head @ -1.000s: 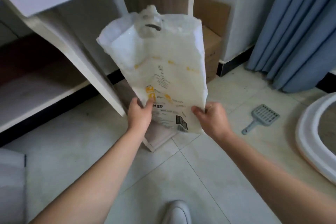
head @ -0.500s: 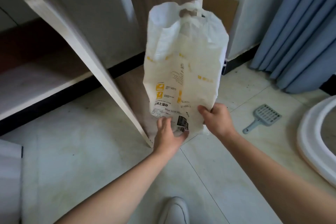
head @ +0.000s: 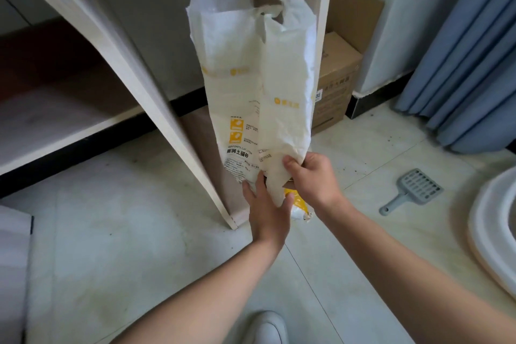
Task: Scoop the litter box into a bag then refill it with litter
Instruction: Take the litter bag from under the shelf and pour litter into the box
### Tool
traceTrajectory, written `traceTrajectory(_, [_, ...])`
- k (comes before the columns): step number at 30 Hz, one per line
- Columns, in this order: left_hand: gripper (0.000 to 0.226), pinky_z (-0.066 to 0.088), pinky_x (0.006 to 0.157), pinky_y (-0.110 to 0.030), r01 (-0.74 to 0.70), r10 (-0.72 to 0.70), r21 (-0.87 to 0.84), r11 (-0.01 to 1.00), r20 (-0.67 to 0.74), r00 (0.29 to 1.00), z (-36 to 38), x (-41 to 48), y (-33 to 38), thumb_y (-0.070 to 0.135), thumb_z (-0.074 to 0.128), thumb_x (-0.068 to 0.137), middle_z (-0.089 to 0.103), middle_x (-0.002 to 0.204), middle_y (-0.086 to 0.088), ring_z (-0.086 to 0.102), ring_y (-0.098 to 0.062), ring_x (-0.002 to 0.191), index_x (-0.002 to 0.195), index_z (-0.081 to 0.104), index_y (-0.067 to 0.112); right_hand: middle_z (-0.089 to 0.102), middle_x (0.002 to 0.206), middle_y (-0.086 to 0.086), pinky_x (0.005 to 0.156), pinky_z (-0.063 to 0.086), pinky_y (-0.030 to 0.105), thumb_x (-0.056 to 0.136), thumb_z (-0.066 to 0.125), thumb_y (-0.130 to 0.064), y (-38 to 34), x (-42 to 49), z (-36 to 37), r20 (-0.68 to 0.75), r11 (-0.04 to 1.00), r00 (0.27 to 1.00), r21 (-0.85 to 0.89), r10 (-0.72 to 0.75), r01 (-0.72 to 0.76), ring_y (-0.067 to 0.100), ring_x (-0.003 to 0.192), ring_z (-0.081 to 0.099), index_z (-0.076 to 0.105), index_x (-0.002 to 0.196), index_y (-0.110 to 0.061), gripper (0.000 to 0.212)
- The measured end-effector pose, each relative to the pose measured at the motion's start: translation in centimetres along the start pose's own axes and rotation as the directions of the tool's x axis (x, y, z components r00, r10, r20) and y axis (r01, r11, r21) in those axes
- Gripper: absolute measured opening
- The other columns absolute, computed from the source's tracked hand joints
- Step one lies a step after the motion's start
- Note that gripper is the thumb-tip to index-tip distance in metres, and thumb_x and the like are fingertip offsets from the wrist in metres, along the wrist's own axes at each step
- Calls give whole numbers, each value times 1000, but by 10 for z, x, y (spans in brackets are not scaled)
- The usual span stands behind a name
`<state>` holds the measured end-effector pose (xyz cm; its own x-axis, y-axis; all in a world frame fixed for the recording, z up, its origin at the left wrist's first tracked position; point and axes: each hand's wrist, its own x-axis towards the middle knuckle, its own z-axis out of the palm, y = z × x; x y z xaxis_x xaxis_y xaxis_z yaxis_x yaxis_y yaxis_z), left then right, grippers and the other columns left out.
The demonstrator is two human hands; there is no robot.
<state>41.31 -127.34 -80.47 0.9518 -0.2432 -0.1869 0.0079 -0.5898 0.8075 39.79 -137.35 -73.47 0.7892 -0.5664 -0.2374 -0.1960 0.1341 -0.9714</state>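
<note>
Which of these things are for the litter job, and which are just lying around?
For the job: bag, gripped by left hand and right hand; scoop; litter box.
Lying about: cardboard box, curtain, shelf.

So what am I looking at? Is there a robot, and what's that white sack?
No robot here: a person wears a camera on the head, so you look down along their arms. The left hand and right hand both grip the lower end of a white cat litter bag, held up with its handle on top. On the tiled floor lie a grey scoop and, at the right edge, the white rim of the litter box. A cardboard box stands behind the bag.
</note>
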Motion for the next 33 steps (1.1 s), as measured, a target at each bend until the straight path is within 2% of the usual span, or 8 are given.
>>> traceTrajectory(4, [68, 32, 106, -22, -37, 39, 39, 999, -38, 999, -12, 34, 1, 23, 65, 95, 8, 165, -8, 30, -20, 145, 153, 30, 25, 77, 84, 8, 74, 60, 52, 97, 59, -18, -4, 20, 15, -5, 998, 999, -31, -48, 48, 26, 79, 75, 73, 77, -19, 25])
traceTrajectory(8, [62, 36, 103, -25, -77, 82, 54, 996, -88, 993, -25, 81, -1, 13, 65, 91, 36, 149, -11, 43, -28, 133, 147, 40, 16, 76, 94, 10, 83, 59, 52, 98, 56, -18, -10, 41, 33, 60, 995, 993, -3, -99, 99, 25, 91, 73, 73, 91, -15, 18])
traceTrajectory(11, [64, 43, 97, -22, -52, 57, 44, 998, -114, 992, -25, 83, -17, 25, 72, 82, 50, 136, -4, 54, -19, 122, 141, 46, 20, 76, 100, 6, 83, 59, 37, 99, 56, -15, -14, 40, 36, 120, 991, 983, -3, -136, 137, 17, 94, 72, 71, 101, -18, 15])
traceTrajectory(13, [68, 51, 98, -34, -99, 99, 13, 995, -98, 990, -21, 68, -31, 34, 70, 78, 53, 133, 2, 56, -15, 120, 140, 44, 29, 76, 102, 1, 78, 58, 29, 97, 58, -13, -13, 34, 35, 139, 983, 974, -18, -177, 182, 13, 95, 71, 71, 100, -24, 17])
traceTrajectory(16, [64, 47, 106, -38, -179, 173, -58, 982, -99, 980, -17, 49, -45, 27, 63, 87, 52, 139, 6, 51, -11, 128, 146, 40, 30, 75, 102, -8, 79, 55, 20, 95, 62, -12, -7, 26, 31, 154, 969, 961, -59, -230, 241, 4, 97, 69, 71, 100, -27, 18])
traceTrajectory(24, [50, 44, 109, -40, -41, 20, -176, 984, -121, 992, -13, 44, -30, 30, 51, 100, 53, 145, 1, 53, -15, 129, 148, 40, 22, 70, 118, -4, 92, 55, 27, 97, 60, -25, 5, 17, 25, 177, 960, 963, -157, -204, 232, 4, 108, 65, 63, 127, -14, 32])
traceTrajectory(28, [54, 34, 110, -24, -72, 60, -163, 984, -78, 995, -14, 14, -31, 27, 53, 101, 45, 150, 0, 42, -16, 139, 151, 35, 15, 65, 125, -8, 100, 52, 38, 95, 57, -41, 3, 10, 15, 177, 915, 967, -329, -183, 234, 6, 114, 61, 59, 132, -20, 42])
traceTrajectory(33, [52, 34, 107, -27, -132, 125, 93, 987, 73, 989, -14, -10, -26, 36, 49, 101, 48, 149, 0, 42, -17, 138, 149, 41, 18, 55, 141, -4, 106, 43, 37, 98, 52, -44, -11, -11, -22, 202, 728, 971, -647, -125, 228, 19, 130, 51, 46, 143, -26, 49])
